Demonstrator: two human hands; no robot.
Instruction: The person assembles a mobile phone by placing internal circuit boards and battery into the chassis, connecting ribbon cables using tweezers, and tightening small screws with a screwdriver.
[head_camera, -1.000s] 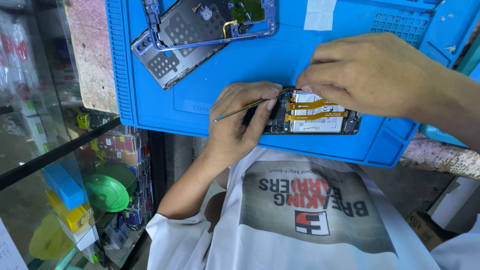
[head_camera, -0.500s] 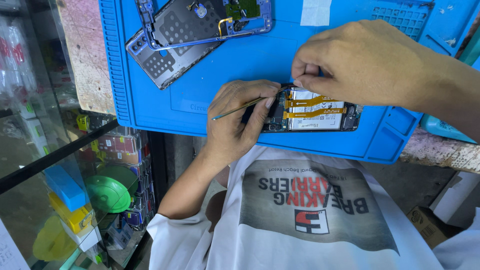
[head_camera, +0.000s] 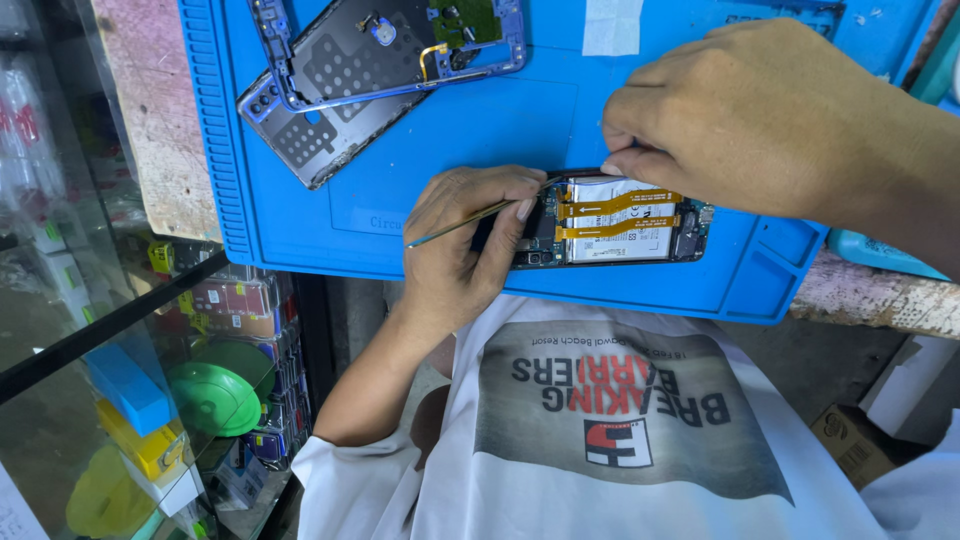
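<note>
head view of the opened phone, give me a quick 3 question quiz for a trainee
1. True or false: the left hand holds a thin metal tool.
2. What colour are the flex cables that run across the opened phone? A green, B orange, C white.
3. Which parts lie on the blue mat beyond the phone?

Key: 1 true; 2 B; 3 a detached back cover and a phone frame.
</note>
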